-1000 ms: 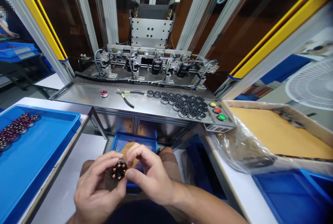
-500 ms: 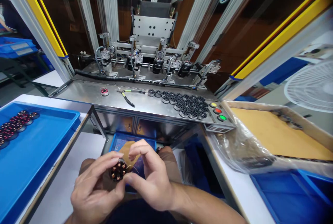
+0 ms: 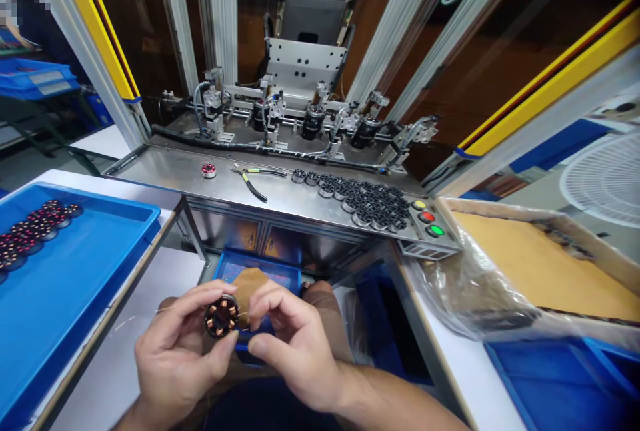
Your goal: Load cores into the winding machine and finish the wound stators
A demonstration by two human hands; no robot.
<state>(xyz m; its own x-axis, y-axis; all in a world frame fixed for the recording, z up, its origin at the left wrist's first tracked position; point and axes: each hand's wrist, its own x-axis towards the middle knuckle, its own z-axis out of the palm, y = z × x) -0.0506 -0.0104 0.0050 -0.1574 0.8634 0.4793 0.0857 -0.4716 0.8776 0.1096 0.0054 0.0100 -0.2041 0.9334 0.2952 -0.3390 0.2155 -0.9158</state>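
A blue tray (image 3: pixel 75 284) is sitting at far left on the counter (image 3: pixel 150 297), carrying a row of wound stators (image 3: pixel 35 231). The left hand (image 3: pixel 173 357) is pinching a copper-wound stator (image 3: pixel 221 316) between thumb and fingers, low at centre, above the lap. The right hand (image 3: pixel 295 344) is hovering just beside it, thumb and forefinger pinched close at its right edge; contact cannot be confirmed. Further back, pliers (image 3: pixel 253 181) and unwound stator cores (image 3: pixel 363 199) are lying on the steel machine shelf (image 3: pixel 165 171); three buttons (image 3: pixel 427 217) are sitting rightward.
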